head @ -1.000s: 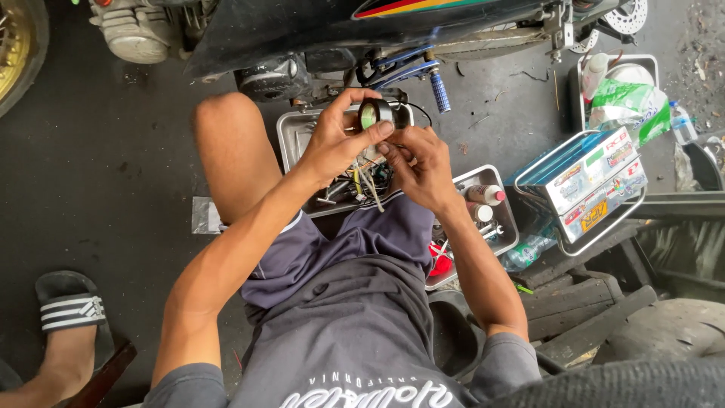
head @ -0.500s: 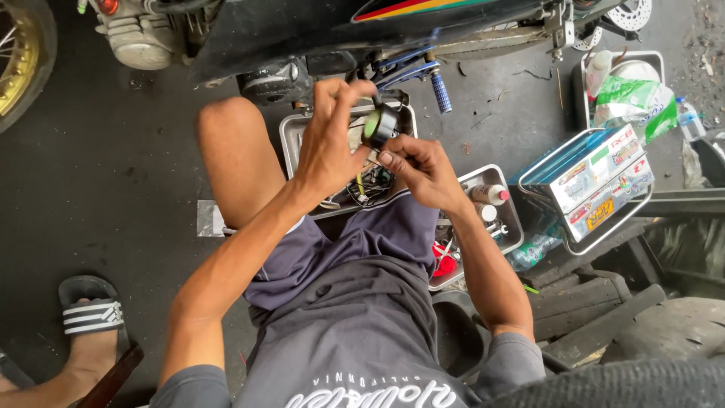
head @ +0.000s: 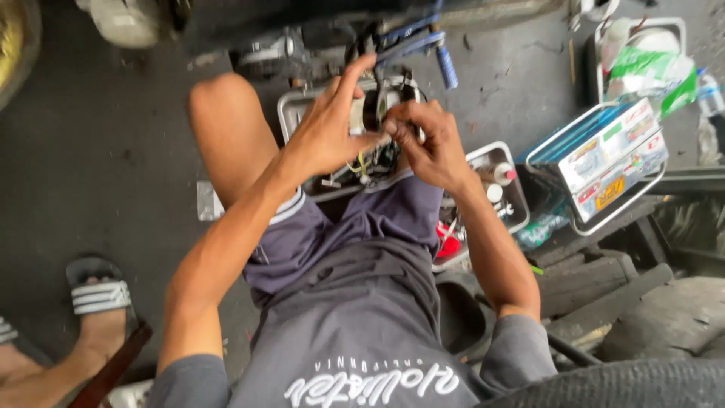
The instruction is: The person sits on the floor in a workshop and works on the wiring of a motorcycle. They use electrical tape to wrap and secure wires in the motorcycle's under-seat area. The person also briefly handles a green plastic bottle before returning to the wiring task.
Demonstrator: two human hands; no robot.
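Note:
I sit on the ground with both hands raised over a metal tray (head: 291, 106) that holds wires and small parts. My left hand (head: 328, 125) has its fingers spread and its thumb pressed to a small round black-and-silver part (head: 371, 106). My right hand (head: 430, 143) pinches the same part from the right side. Yellow and black wires (head: 362, 165) hang from the part down into the tray.
A motorcycle underside with blue-handled tools (head: 442, 57) is just beyond the tray. A small white tray with bottles (head: 498, 181) lies to the right, then a wire basket with a printed box (head: 604, 159). Another person's sandalled foot (head: 94, 295) is at lower left.
Both hands have lifted the round part a little and turned it; my left fingers have spread wider. The view has shifted slightly, with the sandalled foot moving right.

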